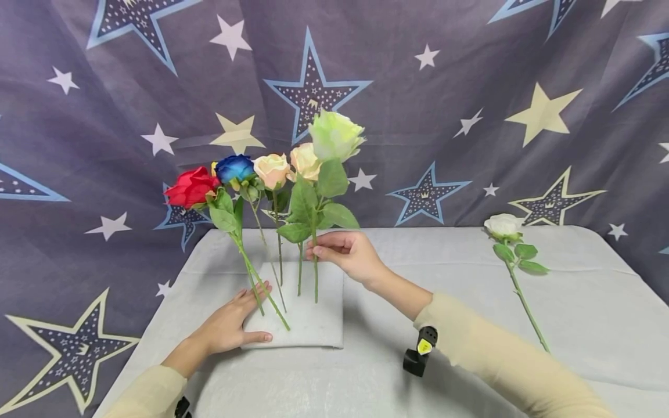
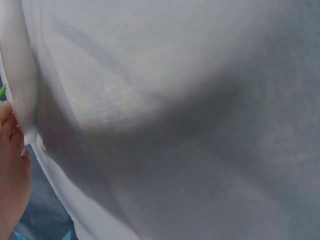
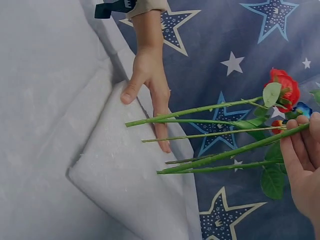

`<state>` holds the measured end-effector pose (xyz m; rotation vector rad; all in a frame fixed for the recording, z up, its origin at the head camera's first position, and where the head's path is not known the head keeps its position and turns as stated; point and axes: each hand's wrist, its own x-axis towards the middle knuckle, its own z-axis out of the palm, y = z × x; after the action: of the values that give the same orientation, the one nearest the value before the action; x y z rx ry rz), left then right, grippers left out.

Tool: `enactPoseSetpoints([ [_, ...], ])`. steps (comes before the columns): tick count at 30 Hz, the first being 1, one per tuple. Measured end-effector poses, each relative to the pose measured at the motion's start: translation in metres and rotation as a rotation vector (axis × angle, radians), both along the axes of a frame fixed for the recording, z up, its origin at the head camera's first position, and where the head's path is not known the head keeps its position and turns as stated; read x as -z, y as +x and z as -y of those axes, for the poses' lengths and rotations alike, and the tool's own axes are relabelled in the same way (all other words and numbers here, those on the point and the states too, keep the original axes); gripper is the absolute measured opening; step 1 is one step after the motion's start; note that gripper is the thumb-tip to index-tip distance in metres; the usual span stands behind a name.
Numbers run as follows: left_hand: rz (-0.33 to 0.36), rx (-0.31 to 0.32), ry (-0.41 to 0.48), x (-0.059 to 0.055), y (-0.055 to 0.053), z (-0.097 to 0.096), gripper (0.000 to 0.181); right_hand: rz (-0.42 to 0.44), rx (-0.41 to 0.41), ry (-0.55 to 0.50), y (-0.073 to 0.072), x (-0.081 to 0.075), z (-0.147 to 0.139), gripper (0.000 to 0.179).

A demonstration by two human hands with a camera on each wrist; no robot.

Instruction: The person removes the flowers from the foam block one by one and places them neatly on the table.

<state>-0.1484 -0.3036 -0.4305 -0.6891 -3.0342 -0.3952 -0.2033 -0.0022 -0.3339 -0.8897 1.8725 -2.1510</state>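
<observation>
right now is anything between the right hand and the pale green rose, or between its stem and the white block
Nothing visible: the right hand holds the pale green rose by its stem, whose lower end reaches the white block with nothing showing between. A cream rose stands close beside it.

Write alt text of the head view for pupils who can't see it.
A person's right hand pinches the stem of a pale green rose among a red rose, a blue rose and peach roses standing in a white block; the left hand rests on its left edge. A white rose lies on the table at right, before a starry curtain.
</observation>
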Motion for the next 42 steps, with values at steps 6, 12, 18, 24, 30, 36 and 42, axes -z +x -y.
enactPoseSetpoints([
  [6,0.023,-0.011,0.001,0.001,-0.001,0.000,0.102,0.037,0.036,0.007,-0.001,0.000,-0.016,0.026],
  [12,0.023,-0.015,-0.004,0.002,-0.001,0.000,0.102,0.094,0.074,0.001,0.000,0.003,-0.038,0.028],
  [18,0.022,-0.017,-0.006,0.004,-0.001,0.001,0.103,0.125,0.113,0.022,0.000,0.008,-0.062,0.032],
  [24,0.020,-0.014,-0.006,0.004,-0.001,0.001,0.103,0.150,0.158,0.041,-0.002,0.018,-0.086,0.013],
  [30,0.019,-0.009,-0.001,0.002,-0.002,0.001,0.103,0.202,0.209,0.031,-0.003,0.027,-0.104,0.019],
  [36,0.011,-0.005,-0.008,0.003,-0.002,0.002,0.103,0.250,0.225,0.022,-0.002,0.034,-0.117,0.023],
  [42,0.013,-0.004,-0.003,0.003,-0.002,0.002,0.102,0.333,0.261,0.047,0.002,0.038,-0.125,0.023],
])
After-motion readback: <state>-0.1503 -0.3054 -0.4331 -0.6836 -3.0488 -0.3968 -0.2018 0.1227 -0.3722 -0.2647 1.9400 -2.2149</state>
